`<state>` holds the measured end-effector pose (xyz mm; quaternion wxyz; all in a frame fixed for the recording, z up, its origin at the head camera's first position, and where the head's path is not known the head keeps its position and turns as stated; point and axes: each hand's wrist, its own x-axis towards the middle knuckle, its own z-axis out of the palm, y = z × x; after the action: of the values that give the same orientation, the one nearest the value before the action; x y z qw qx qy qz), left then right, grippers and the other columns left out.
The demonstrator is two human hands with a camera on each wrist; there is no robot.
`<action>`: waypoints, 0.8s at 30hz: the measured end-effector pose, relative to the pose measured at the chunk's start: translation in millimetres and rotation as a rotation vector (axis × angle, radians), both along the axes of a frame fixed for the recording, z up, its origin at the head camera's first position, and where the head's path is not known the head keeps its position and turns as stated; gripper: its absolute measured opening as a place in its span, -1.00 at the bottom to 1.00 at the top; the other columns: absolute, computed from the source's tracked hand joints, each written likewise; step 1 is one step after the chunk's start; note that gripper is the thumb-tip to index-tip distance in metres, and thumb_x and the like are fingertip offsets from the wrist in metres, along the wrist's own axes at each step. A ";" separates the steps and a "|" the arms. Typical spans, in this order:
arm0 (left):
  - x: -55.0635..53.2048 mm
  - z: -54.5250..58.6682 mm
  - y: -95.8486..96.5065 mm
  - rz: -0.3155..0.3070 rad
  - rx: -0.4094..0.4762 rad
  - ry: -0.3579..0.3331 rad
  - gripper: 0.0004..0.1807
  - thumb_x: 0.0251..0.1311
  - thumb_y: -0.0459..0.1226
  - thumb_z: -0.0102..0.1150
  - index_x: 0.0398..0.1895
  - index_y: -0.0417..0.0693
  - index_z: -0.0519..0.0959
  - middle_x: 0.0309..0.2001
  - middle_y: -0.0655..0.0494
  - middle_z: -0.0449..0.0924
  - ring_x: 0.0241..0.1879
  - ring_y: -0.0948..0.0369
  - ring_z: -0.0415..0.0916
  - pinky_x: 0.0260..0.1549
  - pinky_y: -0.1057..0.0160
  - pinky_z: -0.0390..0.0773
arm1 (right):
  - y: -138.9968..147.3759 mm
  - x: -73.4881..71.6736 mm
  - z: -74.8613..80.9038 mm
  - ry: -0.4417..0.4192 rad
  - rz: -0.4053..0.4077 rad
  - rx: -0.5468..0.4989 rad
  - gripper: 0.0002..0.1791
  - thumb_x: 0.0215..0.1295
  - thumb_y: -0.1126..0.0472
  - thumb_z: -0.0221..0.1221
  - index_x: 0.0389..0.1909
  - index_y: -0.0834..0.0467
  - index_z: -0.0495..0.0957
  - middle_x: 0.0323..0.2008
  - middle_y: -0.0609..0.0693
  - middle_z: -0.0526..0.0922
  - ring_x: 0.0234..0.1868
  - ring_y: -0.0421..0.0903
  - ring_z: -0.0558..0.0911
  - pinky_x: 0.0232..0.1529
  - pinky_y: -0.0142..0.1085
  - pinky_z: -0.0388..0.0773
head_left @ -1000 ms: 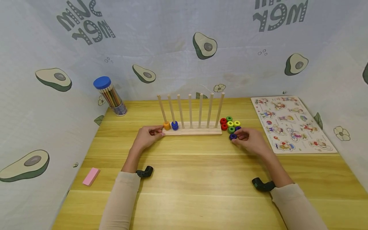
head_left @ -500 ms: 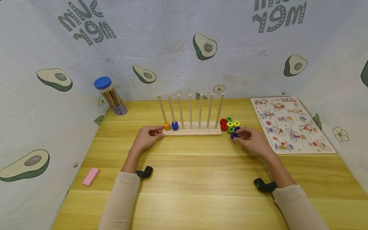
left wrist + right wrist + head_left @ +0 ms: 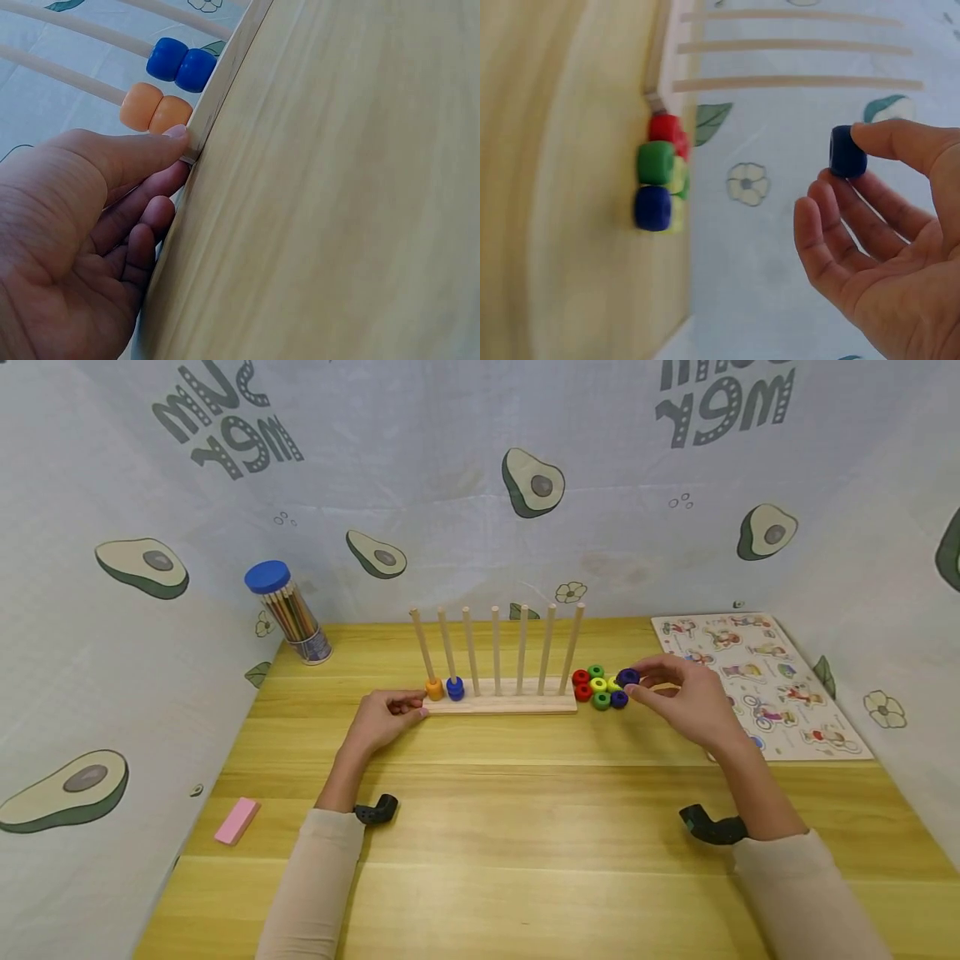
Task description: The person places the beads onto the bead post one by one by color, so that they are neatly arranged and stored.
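My left hand [image 3: 382, 718] grips the left end of a wooden peg rack [image 3: 517, 703], thumb on its front edge in the left wrist view. Two orange beads [image 3: 154, 109] sit on the first peg, two blue beads [image 3: 181, 64] on the second. The other pegs are bare. Between thumb and fingers, my right hand [image 3: 693, 702] pinches a dark blue bead [image 3: 848, 152], raised off the table. Below it, past the rack's right end, lies a cluster of red beads [image 3: 582, 692], green beads [image 3: 601, 701], yellow beads [image 3: 597, 684] and another dark blue bead [image 3: 652, 208].
A picture puzzle board [image 3: 810, 710] lies at the right, partly behind my right hand. A blue-lidded jar of sticks [image 3: 296, 618] stands at the back left. A pink block [image 3: 237, 821] lies at the front left. Patterned cloth [image 3: 450, 485] hangs behind the table.
My right hand has lifted the dark blue bead from beside the cluster, moving up and to the right. My left hand has stayed on the rack's end.
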<state>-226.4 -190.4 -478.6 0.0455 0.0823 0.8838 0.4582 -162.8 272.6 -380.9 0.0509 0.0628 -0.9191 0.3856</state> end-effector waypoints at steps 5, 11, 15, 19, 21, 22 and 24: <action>1.0 2.7 0.7 0.008 -0.005 -0.006 -0.64 0.26 -0.10 0.45 0.10 0.07 0.76 -0.15 0.06 0.80 -0.22 0.17 0.66 -0.23 0.23 0.59 | -9.9 -1.7 27.5 0.070 -0.021 -0.071 -0.64 0.40 0.05 0.33 0.10 0.16 0.65 -0.09 0.02 0.69 -0.17 -0.39 0.59 -0.14 -0.71 0.48; 1.1 2.3 1.3 0.014 -0.002 -0.022 -0.65 0.26 -0.10 0.45 0.09 0.06 0.77 -0.14 0.06 0.80 -0.21 0.16 0.66 -0.23 0.21 0.59 | -27.8 -10.3 55.3 0.157 0.002 -0.126 -0.63 0.40 0.08 0.33 0.12 0.16 0.65 -0.15 -0.25 0.63 -0.13 -0.33 0.58 -0.07 -0.68 0.45; 0.7 1.4 1.0 0.014 0.002 -0.020 -0.65 0.25 -0.11 0.46 0.08 0.07 0.77 -0.15 0.06 0.80 -0.22 0.16 0.66 -0.22 0.20 0.60 | -43.3 -19.0 69.0 0.195 0.053 -0.165 -0.67 0.40 0.12 0.33 0.11 0.15 0.66 -0.16 -0.21 0.65 -0.15 -0.26 0.60 -0.07 -0.59 0.47; 0.4 1.0 0.7 0.012 0.003 -0.015 -0.65 0.25 -0.10 0.46 0.08 0.08 0.77 -0.17 0.06 0.79 -0.23 0.16 0.66 -0.24 0.21 0.59 | -60.8 -29.9 77.2 0.223 0.104 -0.194 -0.67 0.39 0.17 0.33 0.12 0.17 0.67 -0.10 -0.02 0.69 -0.16 -0.28 0.60 -0.07 -0.54 0.47; 0.1 0.5 0.5 0.012 0.005 -0.012 -0.66 0.25 -0.10 0.46 0.07 0.08 0.78 -0.18 0.06 0.79 -0.25 0.16 0.64 -0.25 0.21 0.58 | -70.1 -34.5 80.4 0.222 0.120 -0.193 -0.66 0.41 0.16 0.32 0.14 0.15 0.67 -0.06 0.05 0.71 -0.13 -0.29 0.60 -0.06 -0.51 0.46; 0.0 0.4 0.5 0.013 0.007 -0.011 -0.66 0.24 -0.10 0.46 0.07 0.08 0.78 -0.19 0.06 0.79 -0.25 0.16 0.64 -0.26 0.21 0.58 | -74.7 -36.7 81.6 0.218 0.127 -0.189 -0.65 0.41 0.15 0.32 0.16 0.14 0.67 -0.03 0.06 0.72 -0.10 -0.29 0.60 -0.05 -0.49 0.46; -0.7 -0.8 0.5 0.014 0.010 -0.008 -0.67 0.24 -0.11 0.46 0.06 0.08 0.78 -0.19 0.07 0.79 -0.26 0.15 0.63 -0.26 0.20 0.57 | -83.2 -41.7 83.1 0.210 0.144 -0.181 -0.64 0.43 0.12 0.30 0.18 0.11 0.67 0.00 0.09 0.73 -0.06 -0.25 0.62 -0.05 -0.44 0.45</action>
<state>-227.1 -189.9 -479.4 0.0455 0.0747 0.8819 0.4632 -204.6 189.4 -297.8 0.1243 0.1637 -0.8634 0.4607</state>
